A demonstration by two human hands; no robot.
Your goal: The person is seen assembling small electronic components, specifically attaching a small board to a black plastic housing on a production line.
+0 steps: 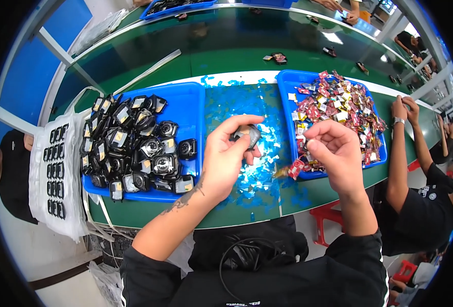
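My left hand (231, 148) is closed around a small dark device housing (248, 136), its thumb pressed on the face. Across from it, my right hand (335, 151) makes a pinch with thumb and forefinger; what sits between the fingertips is too small to make out. Just below those fingertips is a blurred small red circuit part (295, 168); I cannot tell whether it hangs from my fingers. Left of my hands, a blue tray (189, 97) holds many black device housings (152, 147). Behind my right hand, another blue tray (287, 92) is heaped with small red and yellow circuit parts (334, 100).
Blue film scraps (260, 174) litter the green bench (226, 212) between the trays. At the far left, a white foam sheet (39, 189) carries rows of black parts. Beyond the white ledge runs a green belt (216, 46) with scattered pieces. A co-worker's arms (398, 138) are at right.
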